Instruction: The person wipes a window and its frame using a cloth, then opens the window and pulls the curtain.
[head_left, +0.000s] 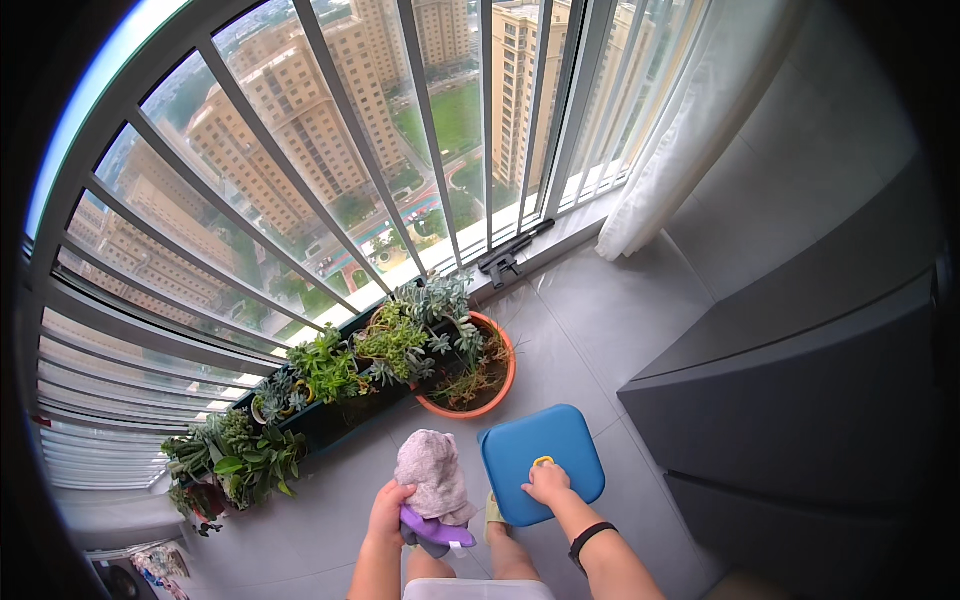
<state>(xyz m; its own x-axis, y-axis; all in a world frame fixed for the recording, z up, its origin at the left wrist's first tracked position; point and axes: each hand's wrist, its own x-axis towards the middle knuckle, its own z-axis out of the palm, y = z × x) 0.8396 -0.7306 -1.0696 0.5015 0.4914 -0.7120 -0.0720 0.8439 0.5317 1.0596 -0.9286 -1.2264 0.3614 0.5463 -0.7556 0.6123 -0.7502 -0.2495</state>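
Observation:
My left hand (390, 510) grips a bundle of cloths in front of my legs. On top is a pinkish-grey fluffy cloth (431, 472); below it show a purple cloth (442, 531) with a white tag and a dark grey cloth (425, 545). To the right, my right hand (550, 481) has its fingers closed on a small yellow handle (544, 460) in the middle of a blue square lid-like object (544, 431). What is beneath the blue object cannot be seen. A black band circles my right wrist.
An orange round pot (491, 405) with dry stems stands ahead, beside a dark planter (360, 416) of succulents along the barred window. A black toy-like gun (514, 255) lies on the sill. A white curtain (667, 165) and a dark grey cabinet-like unit (780, 397) are right.

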